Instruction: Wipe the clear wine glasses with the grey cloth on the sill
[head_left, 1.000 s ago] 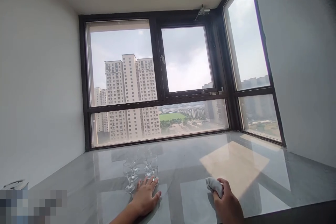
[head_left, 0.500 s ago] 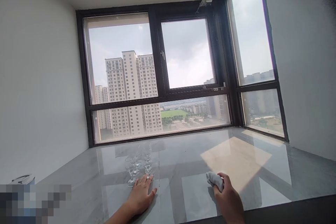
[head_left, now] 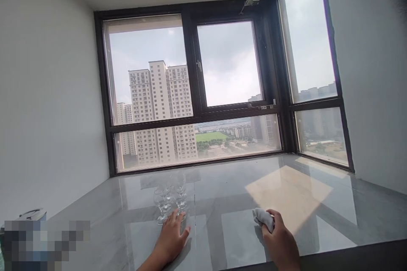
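Observation:
My left hand (head_left: 172, 233) rests low over the glossy grey marble sill (head_left: 216, 194), its fingers stretched forward and apart. Just past the fingertips stand several clear stemmed glasses (head_left: 160, 203), grouped close together and upright. Whether the fingers touch the nearest glass's foot, I cannot tell. My right hand (head_left: 281, 237), further right, is closed round a bunched light-grey cloth (head_left: 263, 217), held at or just above the sill; part of the cloth is hidden by the fingers.
Dark-framed windows (head_left: 197, 122) rise behind the sill, with a metal latch (head_left: 266, 106) on the middle sash. A can-like container (head_left: 33, 214) stands at the lower left, partly covered by a blurred patch. White walls (head_left: 51, 93) flank both sides. Sunlight falls on the sill's right part.
The view has shifted slightly, so the scene sits a little further right. Both hands keep nearly the same places, and the cloth stays in my right hand.

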{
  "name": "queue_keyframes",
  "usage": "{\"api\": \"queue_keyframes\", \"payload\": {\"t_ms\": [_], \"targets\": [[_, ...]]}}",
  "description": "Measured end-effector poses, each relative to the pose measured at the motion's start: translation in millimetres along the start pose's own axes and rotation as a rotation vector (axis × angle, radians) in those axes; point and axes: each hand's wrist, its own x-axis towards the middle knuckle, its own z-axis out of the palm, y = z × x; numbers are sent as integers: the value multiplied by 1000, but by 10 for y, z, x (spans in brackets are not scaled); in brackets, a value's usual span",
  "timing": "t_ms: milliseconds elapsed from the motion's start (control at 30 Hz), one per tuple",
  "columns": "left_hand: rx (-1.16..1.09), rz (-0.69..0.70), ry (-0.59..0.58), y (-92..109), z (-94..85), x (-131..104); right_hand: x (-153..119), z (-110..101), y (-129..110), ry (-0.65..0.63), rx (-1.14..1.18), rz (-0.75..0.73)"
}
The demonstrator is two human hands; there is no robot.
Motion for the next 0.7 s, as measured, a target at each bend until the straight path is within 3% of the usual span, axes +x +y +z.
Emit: {"api": "queue_keyframes", "payload": {"t_ms": [333, 700], "targets": [[-30, -21, -27, 34, -23, 9, 21, 2, -22, -22, -28, 13], [-105, 30, 55, -81, 133, 151, 45, 36, -48, -10, -18, 11]]}}
